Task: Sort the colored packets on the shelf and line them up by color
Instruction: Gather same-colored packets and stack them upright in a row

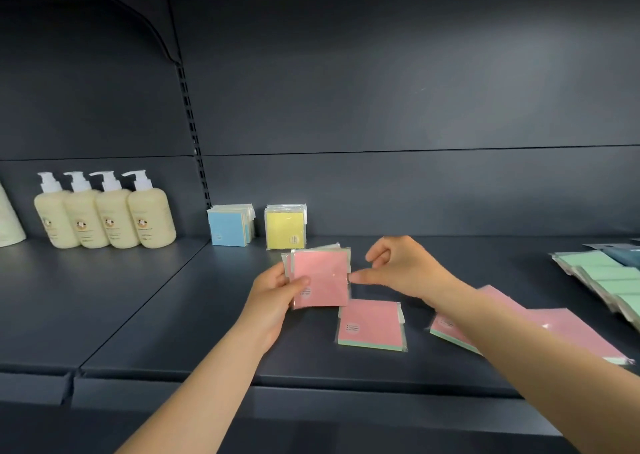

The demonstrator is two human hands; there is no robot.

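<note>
My left hand (pixel 273 294) grips a small stack of pink packets (pixel 322 277), held upright above the dark shelf (pixel 173 315), thumb across the front. My right hand (pixel 398 266) is at the stack's right edge, its thumb tip touching the edge and its fingers loosely curled above. Another pink packet (pixel 370 325) lies flat on the shelf just below the stack. More pink packets (pixel 568 329) lie to the right, partly under my right forearm. At the back stand a row of blue packets (pixel 228 226) and a row of yellow packets (pixel 285 228).
Several cream pump bottles (pixel 104 214) stand at the back left, with a pale object (pixel 8 221) at the far left edge. Green packets (pixel 602 280) lie fanned at the right edge, a dark blue packet (pixel 623 254) behind them. The shelf's front lip (pixel 311 381) runs below my forearms.
</note>
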